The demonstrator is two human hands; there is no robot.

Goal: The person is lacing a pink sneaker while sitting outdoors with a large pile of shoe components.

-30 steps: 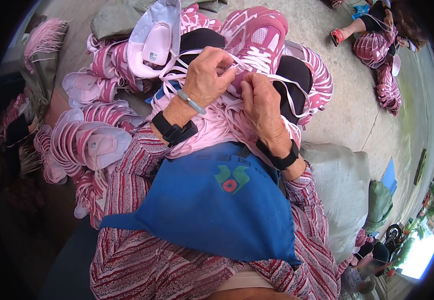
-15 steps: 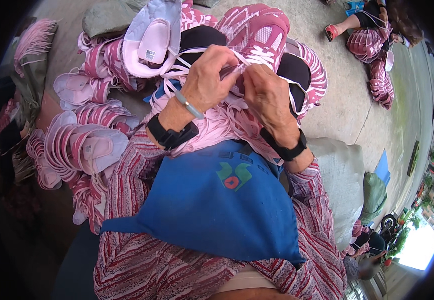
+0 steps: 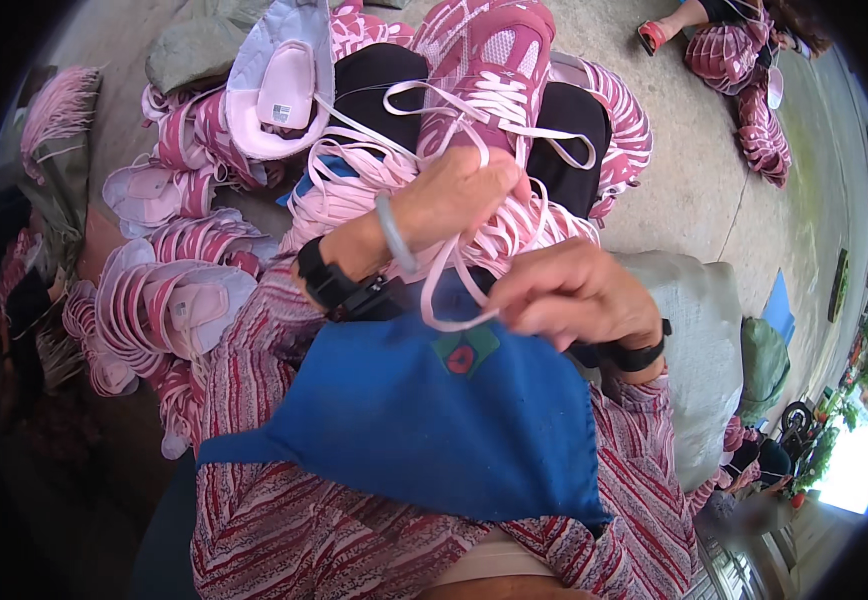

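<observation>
A pink sneaker upper [image 3: 489,60] with white mesh and lacing lies toe away from me, between my black-clad knees. Closed around its near end, my left hand [image 3: 464,192] has its fingertips partly hidden. My right hand [image 3: 579,298], lower and to the right, pinches the end of a pale pink shoelace [image 3: 432,300]. That lace runs up in a loop toward my left hand. Two loose lace loops [image 3: 564,135] spread over the upper at either side. Beneath my hands, a heap of pale pink laces [image 3: 354,170] covers my lap above the blue apron [image 3: 434,420].
Nested stacks of pink shoe uppers [image 3: 169,300] lie at my left, with another stack [image 3: 614,130] beside my right knee. A pale sack [image 3: 689,350] stands at my right. Farther off, a person's foot in a red shoe [image 3: 654,38] shows near more stacked uppers [image 3: 762,135].
Both hands were together at the lacing. My right hand has drawn down and right toward the apron with a lace end; my left has moved lower, onto the upper's near end.
</observation>
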